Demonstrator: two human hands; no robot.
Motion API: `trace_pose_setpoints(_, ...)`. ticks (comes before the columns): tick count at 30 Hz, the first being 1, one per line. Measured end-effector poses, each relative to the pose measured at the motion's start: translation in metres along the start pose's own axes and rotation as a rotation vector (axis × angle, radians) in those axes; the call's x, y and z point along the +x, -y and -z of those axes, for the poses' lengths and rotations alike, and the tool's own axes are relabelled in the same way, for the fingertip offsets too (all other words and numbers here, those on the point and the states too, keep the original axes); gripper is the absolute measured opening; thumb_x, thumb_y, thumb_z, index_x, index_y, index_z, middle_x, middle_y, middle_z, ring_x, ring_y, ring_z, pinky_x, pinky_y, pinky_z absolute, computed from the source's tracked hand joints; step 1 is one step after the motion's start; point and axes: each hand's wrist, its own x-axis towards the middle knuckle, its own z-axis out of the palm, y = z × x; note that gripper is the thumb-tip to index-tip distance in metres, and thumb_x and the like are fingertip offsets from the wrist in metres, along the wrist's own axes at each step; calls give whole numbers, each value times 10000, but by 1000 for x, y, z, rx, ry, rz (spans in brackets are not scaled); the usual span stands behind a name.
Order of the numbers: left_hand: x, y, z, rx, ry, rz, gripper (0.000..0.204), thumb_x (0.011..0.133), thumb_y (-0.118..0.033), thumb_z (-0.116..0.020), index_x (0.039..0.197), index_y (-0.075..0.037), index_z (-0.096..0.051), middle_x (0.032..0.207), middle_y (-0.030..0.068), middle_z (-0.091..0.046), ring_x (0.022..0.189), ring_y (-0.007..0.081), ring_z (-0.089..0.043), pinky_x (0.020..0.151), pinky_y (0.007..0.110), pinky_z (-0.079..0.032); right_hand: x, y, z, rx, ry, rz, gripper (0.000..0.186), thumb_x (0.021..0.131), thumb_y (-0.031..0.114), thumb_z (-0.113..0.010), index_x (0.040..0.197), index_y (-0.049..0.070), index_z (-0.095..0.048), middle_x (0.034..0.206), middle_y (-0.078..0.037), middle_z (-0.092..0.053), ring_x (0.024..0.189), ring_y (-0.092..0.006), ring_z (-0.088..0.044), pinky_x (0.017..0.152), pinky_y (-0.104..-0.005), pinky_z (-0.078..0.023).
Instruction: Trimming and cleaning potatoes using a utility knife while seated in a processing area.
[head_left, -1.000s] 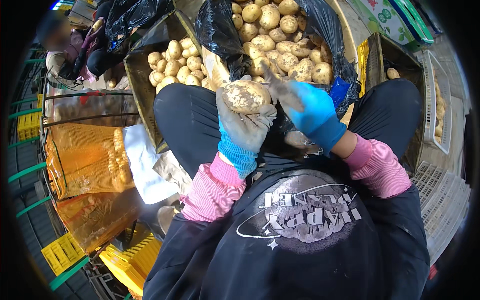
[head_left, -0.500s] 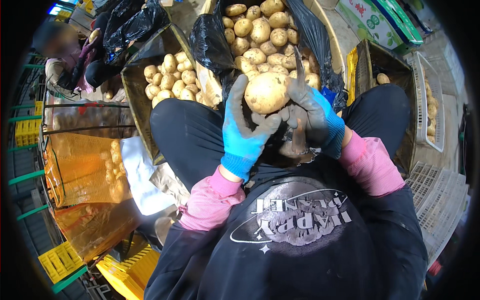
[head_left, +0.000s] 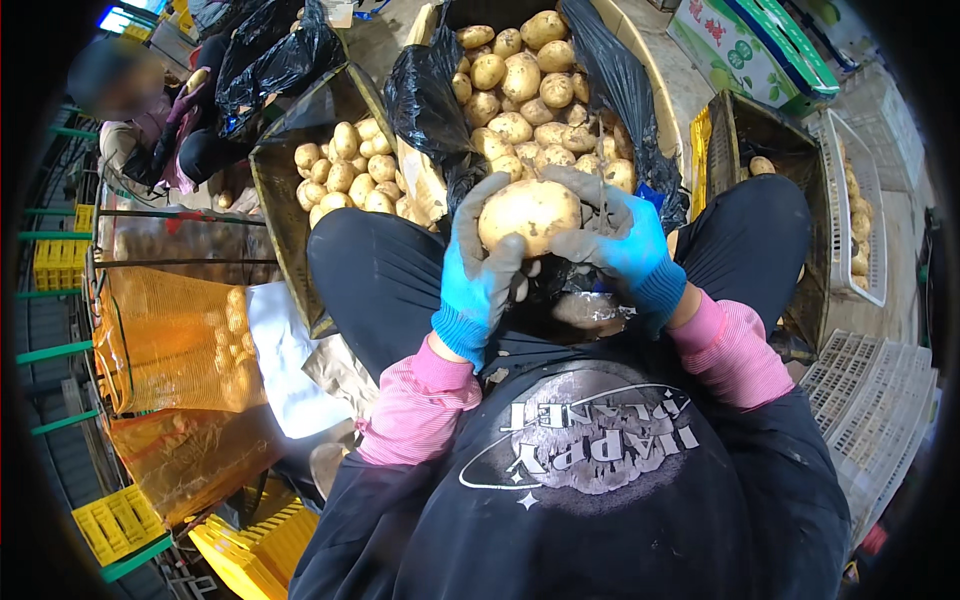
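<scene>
Head view: my left hand and right hand, both gloved, clasp one big potato between them above my lap, in front of the black bag of potatoes. I'd best turn it slowly, checking every side. Half a second ago I held it higher, right fingers looser.

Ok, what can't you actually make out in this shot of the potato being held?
Head view only:
- Underside of the potato: covered by the left hand and right hand.
- Whether the right hand also holds a tool: fingers hide it.
- Depth of the potato pile: black bag hides it.
- Person at upper left: blurred.
</scene>
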Motion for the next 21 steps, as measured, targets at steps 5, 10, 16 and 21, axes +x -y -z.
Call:
trace_pose_setpoints(5,-2,11,4,-308,80,218,736,954,-550,-557,1455,-56,-343,1083,78,-621,604,48,-506,495,172,-411,-5,12,-2,-100,-141,-155,367,913,102,-654,1256,-19,-603,953,-100,-688,575,-80,-572,522,-207,-473)
trace_pose_setpoints(10,-1,11,8,-482,177,157,634,954,-398,-629,1426,-56,-379,1250,121,-567,859,128,-622,688,237,-538,-3,22,1,-111,-91,-155,376,929,137,-618,1278,1,-590,834,-83,-656,551,-82,-564,481,-203,-460)
trace_pose_setpoints(16,3,17,6,-125,26,-326,862,767,6,-740,1490,-84,-279,1574,163,-265,1424,282,-342,1142,435,-361,2,-9,11,-45,73,-27,602,858,103,-657,1424,41,-462,943,-72,-641,612,-79,-596,494,-183,-473)
trace_pose_setpoints(21,3,14,8,-145,38,-265,1091,732,-141,-851,1565,-138,-146,1565,185,-270,1442,327,-308,1147,473,-343,-2,-6,9,-18,50,-78,749,791,121,-784,1442,17,-429,1231,-92,-624,851,-94,-649,633,-190,-520)
